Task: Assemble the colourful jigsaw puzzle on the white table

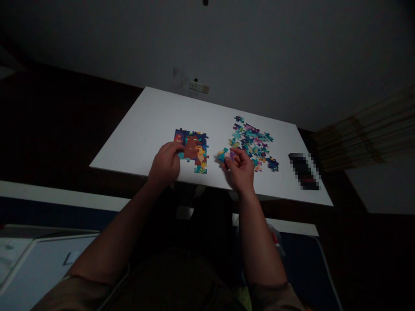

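Note:
A partly joined jigsaw puzzle (193,147) lies left of the middle of the table, showing a brown bear and a yellow animal on dark blue. Over its lower left edge rests my left hand (165,163), fingers curled and pressed together beside a teal patch. Whether a loose piece is under those fingertips is hidden. My right hand (241,169) pinches a teal and purple puzzle piece (223,154) slightly above the tabletop. Just behind that hand, loose puzzle pieces (251,140) spread in an overlapping pile of teal, purple and dark blue.
The white table (136,129) stands near a grey wall with a socket strip (199,87). A dark pixelated object (304,172) lies by the table's right edge. Patterned curtain cloth (366,129) hangs at the right. The room is dim.

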`<state>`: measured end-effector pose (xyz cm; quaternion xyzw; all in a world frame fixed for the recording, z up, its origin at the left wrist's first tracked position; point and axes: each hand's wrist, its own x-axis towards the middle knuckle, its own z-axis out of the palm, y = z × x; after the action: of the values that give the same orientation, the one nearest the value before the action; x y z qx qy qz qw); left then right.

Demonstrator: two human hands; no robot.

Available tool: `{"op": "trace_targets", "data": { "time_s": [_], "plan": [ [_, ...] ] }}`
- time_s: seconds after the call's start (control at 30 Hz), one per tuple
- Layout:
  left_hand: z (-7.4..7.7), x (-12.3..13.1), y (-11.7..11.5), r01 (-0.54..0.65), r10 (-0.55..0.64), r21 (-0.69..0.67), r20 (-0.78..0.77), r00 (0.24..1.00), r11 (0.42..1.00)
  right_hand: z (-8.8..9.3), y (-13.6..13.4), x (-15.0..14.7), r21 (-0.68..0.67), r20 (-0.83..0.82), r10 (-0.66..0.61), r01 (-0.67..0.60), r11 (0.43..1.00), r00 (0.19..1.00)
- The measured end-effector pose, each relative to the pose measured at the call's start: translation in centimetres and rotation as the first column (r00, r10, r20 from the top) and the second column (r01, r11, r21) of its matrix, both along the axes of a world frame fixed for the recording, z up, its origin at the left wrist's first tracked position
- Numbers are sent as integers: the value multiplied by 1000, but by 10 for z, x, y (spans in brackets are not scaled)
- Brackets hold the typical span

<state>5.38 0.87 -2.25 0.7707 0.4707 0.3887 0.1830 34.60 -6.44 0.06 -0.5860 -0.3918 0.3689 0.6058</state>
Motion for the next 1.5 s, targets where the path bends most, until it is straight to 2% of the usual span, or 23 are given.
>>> {"op": "trace_targets", "data": {
  "time_s": [0.1,0.17,0.23,0.33,0.57,0.67,0.73,0.83,0.93,1.07,1.17,1.27,1.4,1.5],
  "plan": [
    [2,6,-5,18,-18,3,-98,995,1000,6,-6,-4,-53,280,111,-100,994,953],
    [3,9,-7,30,-28,9,-145,989,1000,12,-10,-8,-110,464,177,-142,984,868],
    [4,11,-8,38,-35,14,-171,985,999,16,-12,-11,-173,574,220,-146,974,789],
    [7,11,-7,56,-53,11,-200,978,998,21,-12,-14,-224,639,257,-144,964,725],
    [9,13,-6,90,-84,17,-221,972,996,21,-11,-15,-230,768,284,-165,959,574],
    [6,13,-5,80,-78,1,-165,983,997,20,-10,-16,-184,847,248,-179,967,470],
    [4,10,-3,62,-63,-17,-77,995,998,18,-10,-16,-149,877,214,-179,972,429],
    [1,4,1,21,-14,-55,116,993,998,16,-10,-15,-134,882,202,-183,974,425],
    [1,-2,4,-35,67,-121,270,960,992,14,-9,-14,-138,871,214,-198,970,443],
    [4,-5,4,-82,138,-192,305,942,978,12,-7,-13,-103,822,208,-220,970,530],
    [10,-4,2,-52,85,-155,213,973,987,13,-7,-16,-78,784,198,-223,972,588],
    [15,3,-3,11,-11,-75,4,1000,997,14,-11,-17,-31,747,155,-199,980,646],
    [20,13,-9,155,-148,7,-242,959,988,13,-26,-4,51,700,9,-62,997,714],
    [18,15,-8,177,-162,14,-337,927,984,10,-44,25,50,712,-91,80,996,696]
  ]
}}
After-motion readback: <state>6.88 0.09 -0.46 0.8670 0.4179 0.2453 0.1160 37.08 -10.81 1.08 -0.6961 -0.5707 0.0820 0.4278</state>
